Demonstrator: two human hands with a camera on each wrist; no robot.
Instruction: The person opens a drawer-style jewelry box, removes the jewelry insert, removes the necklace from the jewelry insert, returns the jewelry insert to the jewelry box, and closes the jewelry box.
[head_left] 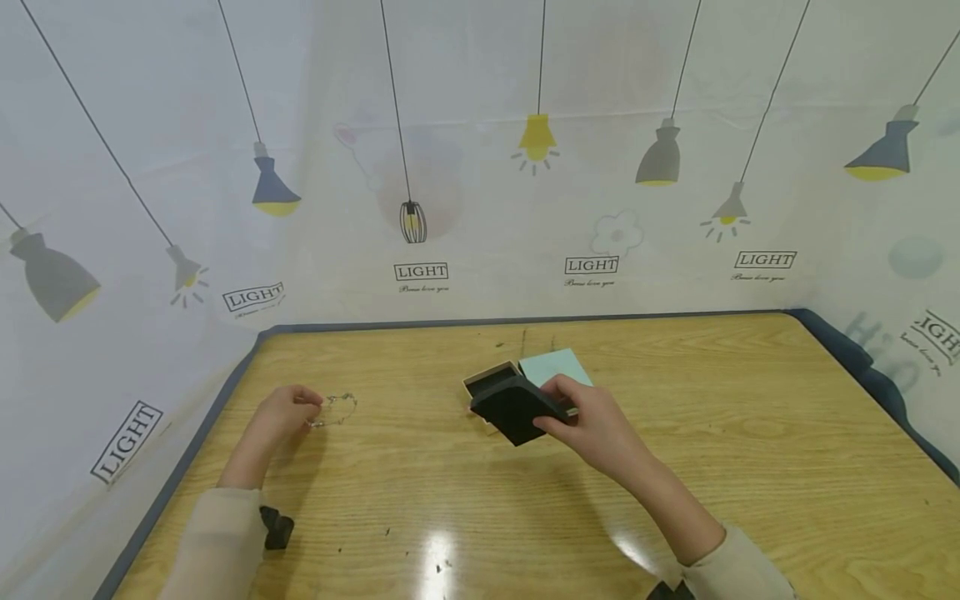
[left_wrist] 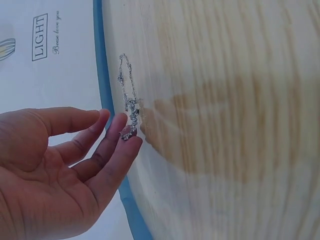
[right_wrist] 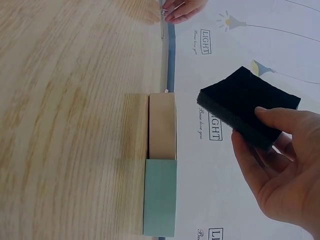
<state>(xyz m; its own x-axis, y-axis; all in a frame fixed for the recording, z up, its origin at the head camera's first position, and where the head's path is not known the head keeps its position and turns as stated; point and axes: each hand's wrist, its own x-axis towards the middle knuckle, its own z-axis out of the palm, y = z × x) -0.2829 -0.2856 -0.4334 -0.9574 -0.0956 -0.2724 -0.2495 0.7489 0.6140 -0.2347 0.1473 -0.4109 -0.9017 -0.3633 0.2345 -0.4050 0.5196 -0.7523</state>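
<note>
A silver chain bracelet [left_wrist: 131, 115] with small charms lies on the table at the left. My left hand [left_wrist: 75, 160] is beside it, fingers loosely bent and fingertips right at its near end; the thumb stands apart from it. On the other side, my right hand [head_left: 588, 421] pinches a black foam pad [right_wrist: 245, 102] between thumb and fingers, holding it tilted above the table. Behind the pad stands a small slid-open box, with a beige inner tray [right_wrist: 162, 125] and a mint-green sleeve [head_left: 555, 367]. In the head view the pad covers part of the tray.
The wood-grain table [head_left: 420, 483] has a blue-grey edge [head_left: 525, 318]. A white sheet [head_left: 480, 183] printed with lamps hangs behind it and along both sides. Small dark specks mark the near part of the tabletop.
</note>
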